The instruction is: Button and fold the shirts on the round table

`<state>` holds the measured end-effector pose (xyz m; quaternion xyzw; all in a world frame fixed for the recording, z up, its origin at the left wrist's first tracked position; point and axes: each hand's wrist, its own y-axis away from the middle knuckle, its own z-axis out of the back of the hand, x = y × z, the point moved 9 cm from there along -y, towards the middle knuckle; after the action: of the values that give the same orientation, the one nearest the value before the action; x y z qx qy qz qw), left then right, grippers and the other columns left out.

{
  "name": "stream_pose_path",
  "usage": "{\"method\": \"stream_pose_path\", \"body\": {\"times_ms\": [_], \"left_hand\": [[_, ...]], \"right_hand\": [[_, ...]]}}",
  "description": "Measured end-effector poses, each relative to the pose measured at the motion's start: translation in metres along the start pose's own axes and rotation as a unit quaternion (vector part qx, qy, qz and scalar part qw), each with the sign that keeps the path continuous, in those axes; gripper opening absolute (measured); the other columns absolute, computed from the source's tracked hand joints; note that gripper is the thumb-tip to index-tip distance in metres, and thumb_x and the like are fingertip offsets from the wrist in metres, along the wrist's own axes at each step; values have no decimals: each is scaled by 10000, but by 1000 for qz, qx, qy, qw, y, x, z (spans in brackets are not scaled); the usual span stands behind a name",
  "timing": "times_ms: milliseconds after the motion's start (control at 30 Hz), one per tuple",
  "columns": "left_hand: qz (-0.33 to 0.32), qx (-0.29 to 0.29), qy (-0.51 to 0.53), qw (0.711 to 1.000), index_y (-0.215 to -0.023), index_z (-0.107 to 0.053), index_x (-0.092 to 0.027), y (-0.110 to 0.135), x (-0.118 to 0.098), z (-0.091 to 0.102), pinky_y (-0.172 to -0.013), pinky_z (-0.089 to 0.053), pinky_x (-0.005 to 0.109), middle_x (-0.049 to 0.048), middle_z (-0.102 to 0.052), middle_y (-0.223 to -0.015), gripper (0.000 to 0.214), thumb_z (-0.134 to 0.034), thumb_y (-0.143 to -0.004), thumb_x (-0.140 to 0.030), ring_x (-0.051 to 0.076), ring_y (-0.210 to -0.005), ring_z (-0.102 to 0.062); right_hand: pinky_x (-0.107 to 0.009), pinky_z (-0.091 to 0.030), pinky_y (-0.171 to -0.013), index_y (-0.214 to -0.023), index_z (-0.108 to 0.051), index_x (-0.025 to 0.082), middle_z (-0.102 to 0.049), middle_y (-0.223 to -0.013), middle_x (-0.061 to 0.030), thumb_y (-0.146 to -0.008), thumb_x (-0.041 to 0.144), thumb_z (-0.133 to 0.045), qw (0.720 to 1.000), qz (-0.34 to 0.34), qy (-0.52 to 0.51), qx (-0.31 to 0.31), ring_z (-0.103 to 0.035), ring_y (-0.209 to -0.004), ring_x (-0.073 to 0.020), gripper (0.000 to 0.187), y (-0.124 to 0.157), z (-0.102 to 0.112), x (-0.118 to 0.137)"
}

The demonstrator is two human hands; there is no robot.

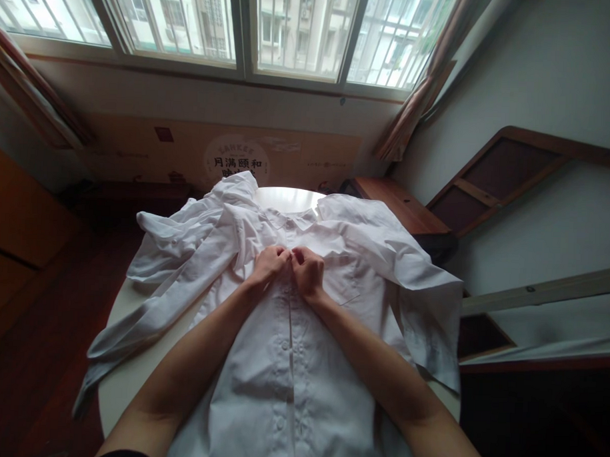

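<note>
A white button-up shirt [250, 360] lies front up across a round table, its collar at the far side and its sleeves spread left and right. My left hand [272, 263] pinches the shirt's front edge at chest height. Close beside it, my right hand [307, 270] is closed on the opposite front edge, fingertips nearly touching those of the left. Whether a button sits between the fingers is too small to tell. Below the hands the two front edges lie side by side with a narrow gap, and buttons show along the left one.
The white round table [124, 389] shows its rim at left and beyond the collar. A brown wooden cabinet [400, 204] stands behind it at right. A large printed cardboard panel [307, 152] leans under the barred window, and curtains [409, 119] hang at both sides.
</note>
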<state>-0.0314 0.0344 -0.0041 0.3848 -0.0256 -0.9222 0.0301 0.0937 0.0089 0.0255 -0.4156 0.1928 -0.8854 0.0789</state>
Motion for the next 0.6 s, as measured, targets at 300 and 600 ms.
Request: {"method": "stream_pose_path", "body": {"times_ms": [300,600], "left_hand": [[-17,-36,121,992,-783,-711,-162,-3,3,2,-689,-469,243,23,-681,-731,196,-564,-793,-290,171,-758,-605],[-72,-70,22,995,-870,-682,-169,5,-14,7,-816,-436,286,60,-690,-918,167,-530,-852,-236,181,-878,-603]], "right_hand": [[-258,-478,-775,-865,-705,175,-727,-850,-50,-821,270,-585,997,-26,-67,4,-654,-765,-170,160,-4,1,-10],[-267,-487,-682,-817,-709,164,-721,-760,-47,-771,262,-606,985,-117,-90,88,-656,-708,-176,149,-21,-2,-20]]}}
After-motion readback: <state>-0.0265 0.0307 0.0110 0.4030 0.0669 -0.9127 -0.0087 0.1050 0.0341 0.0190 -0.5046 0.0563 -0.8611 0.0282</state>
